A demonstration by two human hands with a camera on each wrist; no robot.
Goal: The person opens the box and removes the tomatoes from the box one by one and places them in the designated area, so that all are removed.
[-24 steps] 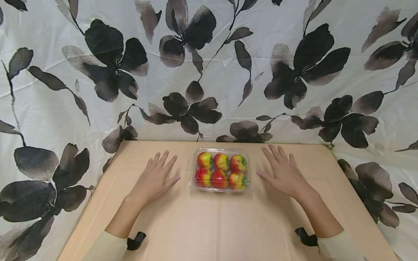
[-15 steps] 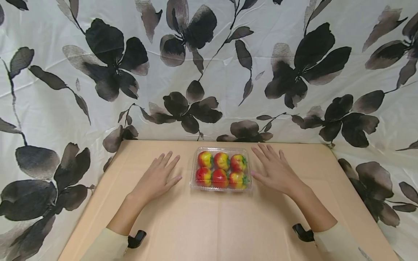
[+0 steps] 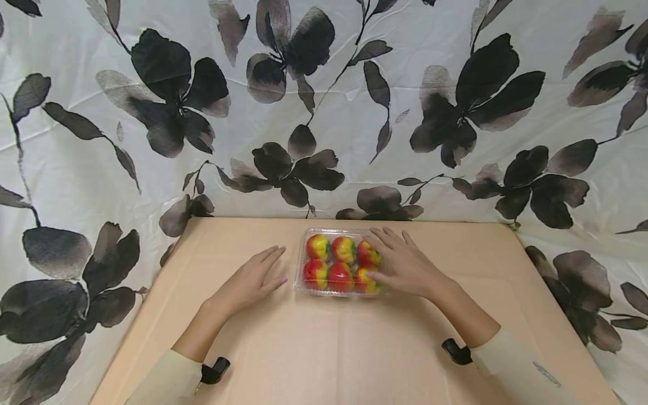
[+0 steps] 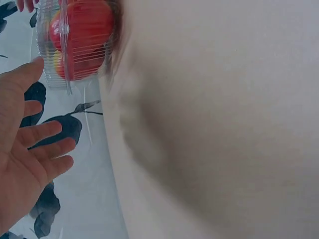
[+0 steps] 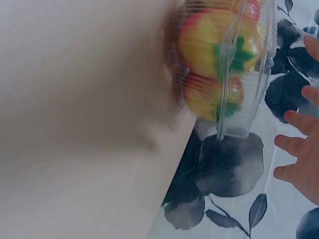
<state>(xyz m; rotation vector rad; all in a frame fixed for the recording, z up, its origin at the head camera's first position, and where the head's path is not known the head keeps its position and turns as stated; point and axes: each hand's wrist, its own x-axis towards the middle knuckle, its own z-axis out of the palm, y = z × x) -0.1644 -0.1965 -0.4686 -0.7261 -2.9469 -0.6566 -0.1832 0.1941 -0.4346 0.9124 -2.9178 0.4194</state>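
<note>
A clear plastic clamshell box (image 3: pixel 300 286) sits on the table, lid down, with several red-and-yellow fruits (image 3: pixel 341 278) in two rows inside. Green leaves (image 5: pixel 243 55) show on some of the fruits in the right wrist view. My right hand (image 3: pixel 405 267), fingers spread and nearly straight, overlaps the box's right end in the head view; the right wrist view shows a gap between its fingertips and the lid. To the left of the box, my left hand (image 3: pixel 246 286) hovers with extended fingers, the thumb (image 4: pixel 34 69) pointing toward the box side. Both hands hold nothing.
The light wooden-coloured table (image 3: pixel 339 354) has its back edge just behind the box. Beyond it hangs a white cloth (image 3: pixel 374 112) with dark flower print. Black wrist cameras (image 3: pixel 215 370) sit at the cream sleeves (image 3: pixel 167 382).
My right hand has moved left, from beside the box to over its right end. My left hand has shifted slightly right toward the box, fingers closer together. The box has stayed put.
</note>
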